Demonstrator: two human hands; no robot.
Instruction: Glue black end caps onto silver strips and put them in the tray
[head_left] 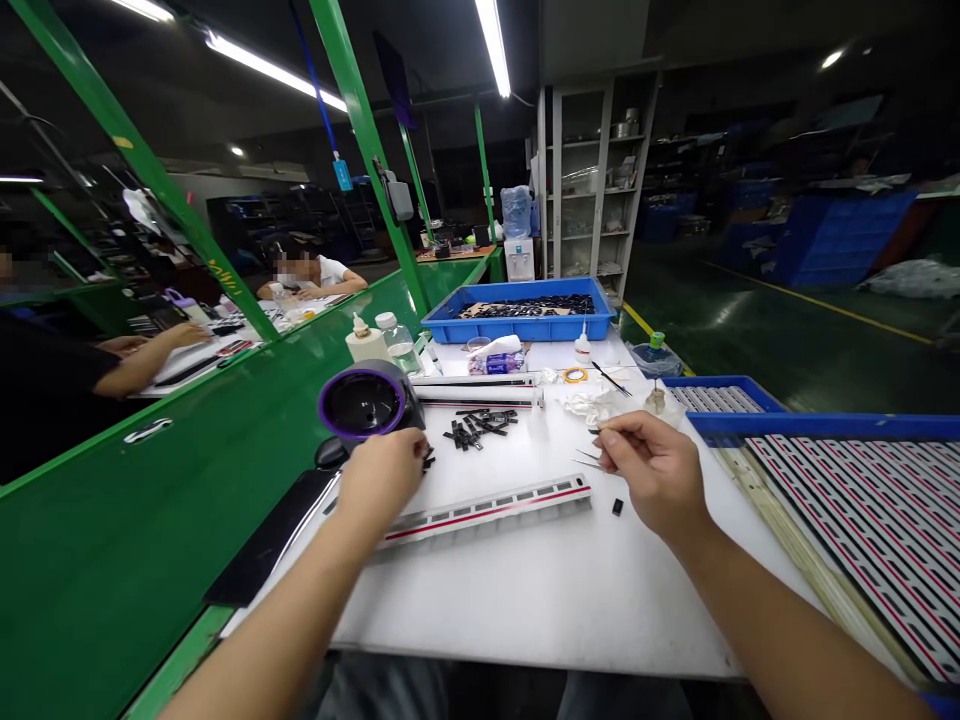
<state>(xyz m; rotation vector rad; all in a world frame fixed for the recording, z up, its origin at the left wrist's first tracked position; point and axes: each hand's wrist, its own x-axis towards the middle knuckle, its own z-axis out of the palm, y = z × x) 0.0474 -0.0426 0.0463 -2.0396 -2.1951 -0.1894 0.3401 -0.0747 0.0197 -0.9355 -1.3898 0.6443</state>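
My left hand [386, 475] is closed, its fingertips pinched together beside a few small black pieces [429, 460]; whatever they hold is hidden. My right hand [660, 470] is closed around tweezers [587, 459], whose two thin prongs point left. A small dark bit shows at its thumb and forefinger. Between the hands lies a long white strip [487, 508] with a red stripe and a row of window-like openings, resembling a model train carriage side. Beyond it is a pile of small black strips [480, 428]. A black block [617, 507] lies near my right hand.
A round dark device with a purple rim [324, 408] stands at left. Behind are bottles [386, 340], yellow tape [575, 375] and a blue bin [517, 328] of dark parts. Striped strips [862, 530] fill a tray at right. Co-workers sit beyond the green partition [172, 450].
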